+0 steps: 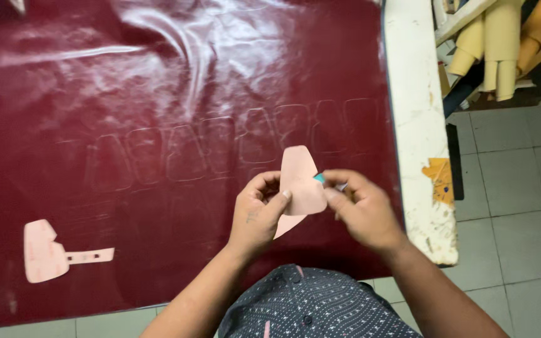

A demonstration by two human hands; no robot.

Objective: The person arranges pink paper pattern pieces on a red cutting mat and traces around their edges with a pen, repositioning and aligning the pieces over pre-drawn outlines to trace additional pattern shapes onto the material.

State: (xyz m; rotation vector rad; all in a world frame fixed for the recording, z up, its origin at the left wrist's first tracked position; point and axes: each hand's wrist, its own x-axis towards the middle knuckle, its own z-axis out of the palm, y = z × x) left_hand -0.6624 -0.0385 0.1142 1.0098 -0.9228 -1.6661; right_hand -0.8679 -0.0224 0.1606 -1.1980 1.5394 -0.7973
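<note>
A glossy dark red leather sheet point(158, 94) covers the table, with a row of traced outlines point(220, 147) drawn across its middle. My left hand point(257, 216) holds a pale pink card template point(300, 181) upright above the sheet, thumb on its face. My right hand point(361, 209) pinches the template's right edge and also grips a small teal-tipped marking tool point(319, 178). Both hands hover just above the sheet near its front right corner.
Another pink template with a strap-like tab point(48, 252) lies on the sheet at the front left. The white table edge point(417, 125) runs along the right, with an orange sticker. Rolled tan material point(502, 44) is stacked at the far right above a tiled floor point(521, 200).
</note>
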